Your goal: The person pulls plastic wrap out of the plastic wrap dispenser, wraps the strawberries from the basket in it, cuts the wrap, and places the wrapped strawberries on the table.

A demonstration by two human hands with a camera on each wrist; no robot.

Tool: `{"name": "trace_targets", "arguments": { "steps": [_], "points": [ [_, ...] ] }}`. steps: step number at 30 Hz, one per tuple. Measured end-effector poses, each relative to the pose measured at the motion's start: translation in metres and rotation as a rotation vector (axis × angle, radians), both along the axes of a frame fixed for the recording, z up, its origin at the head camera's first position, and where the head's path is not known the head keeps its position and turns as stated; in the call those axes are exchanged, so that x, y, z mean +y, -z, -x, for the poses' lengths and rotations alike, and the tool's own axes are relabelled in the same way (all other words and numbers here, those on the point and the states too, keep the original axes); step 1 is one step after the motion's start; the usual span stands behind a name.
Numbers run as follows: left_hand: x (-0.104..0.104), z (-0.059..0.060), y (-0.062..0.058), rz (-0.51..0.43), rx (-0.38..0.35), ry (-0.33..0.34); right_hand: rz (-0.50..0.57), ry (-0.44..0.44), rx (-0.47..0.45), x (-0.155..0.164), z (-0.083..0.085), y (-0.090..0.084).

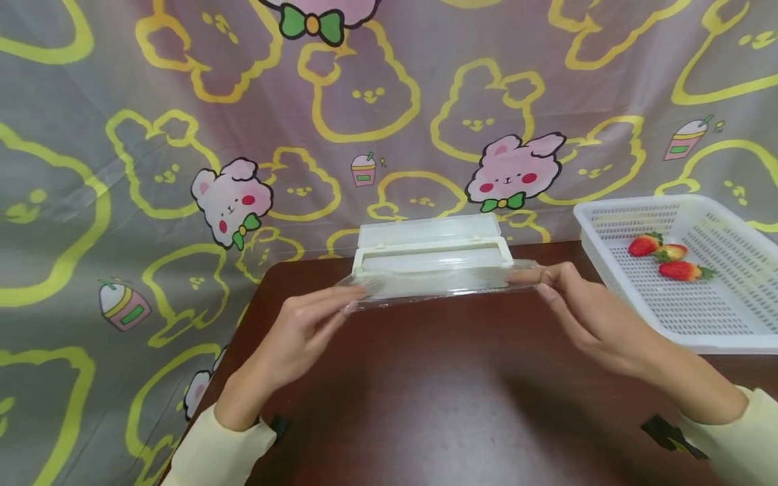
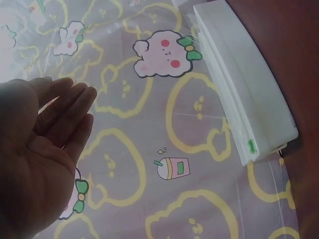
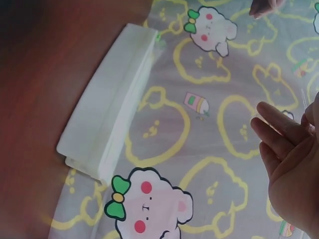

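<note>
Two hands pull a clear sheet of wrap (image 1: 437, 287) out of a long white box (image 1: 433, 253). The box sits at the back of the brown worktop (image 1: 425, 391), with its lid up.

The left hand (image 1: 304, 334) pinches the left corner of the wrap. The right hand (image 1: 586, 314) pinches the right corner. The fingers look long and mostly straight, with just the tips holding on. The wrap stretches flat between them, just above the worktop and in front of the box.

To do this well, I think both hands should pull the same amount, slow and even. Keep the wrap tight so it does not fold and stick to itself.

A white basket (image 1: 717, 317) stands on the right, with three strawberries (image 1: 665, 260) inside. A bunny cloth (image 1: 182, 135) hangs behind.
</note>
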State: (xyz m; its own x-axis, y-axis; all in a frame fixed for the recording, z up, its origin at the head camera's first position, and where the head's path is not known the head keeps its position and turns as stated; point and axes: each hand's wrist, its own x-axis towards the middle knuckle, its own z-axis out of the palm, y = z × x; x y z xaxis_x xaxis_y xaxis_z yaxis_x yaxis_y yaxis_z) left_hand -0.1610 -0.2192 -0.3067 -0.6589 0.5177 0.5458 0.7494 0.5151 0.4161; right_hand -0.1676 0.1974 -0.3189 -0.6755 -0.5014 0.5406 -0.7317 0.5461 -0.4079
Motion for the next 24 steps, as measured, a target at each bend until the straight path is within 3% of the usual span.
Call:
{"name": "trace_targets", "arguments": {
  "steps": [3, 9, 14, 19, 24],
  "points": [
    [-0.001, -0.011, 0.007, 0.030, 0.016, 0.008, -0.045, -0.028, 0.025, 0.003, -0.012, 0.006],
    [-0.005, -0.035, 0.026, 0.146, 0.049, -0.029, -0.143, -0.107, 0.240, 0.009, -0.027, 0.022],
    [-0.006, -0.051, 0.038, 0.262, 0.161, -0.068, -0.183, -0.127, 0.339, 0.009, -0.038, 0.034],
    [-0.008, -0.056, 0.050, 0.325, 0.235, -0.010, -0.259, -0.151, 0.334, 0.010, -0.048, 0.049],
    [-0.009, -0.059, 0.066, 0.374, 0.228, 0.064, -0.342, -0.199, 0.278, 0.013, -0.054, 0.069]
  ]
}}
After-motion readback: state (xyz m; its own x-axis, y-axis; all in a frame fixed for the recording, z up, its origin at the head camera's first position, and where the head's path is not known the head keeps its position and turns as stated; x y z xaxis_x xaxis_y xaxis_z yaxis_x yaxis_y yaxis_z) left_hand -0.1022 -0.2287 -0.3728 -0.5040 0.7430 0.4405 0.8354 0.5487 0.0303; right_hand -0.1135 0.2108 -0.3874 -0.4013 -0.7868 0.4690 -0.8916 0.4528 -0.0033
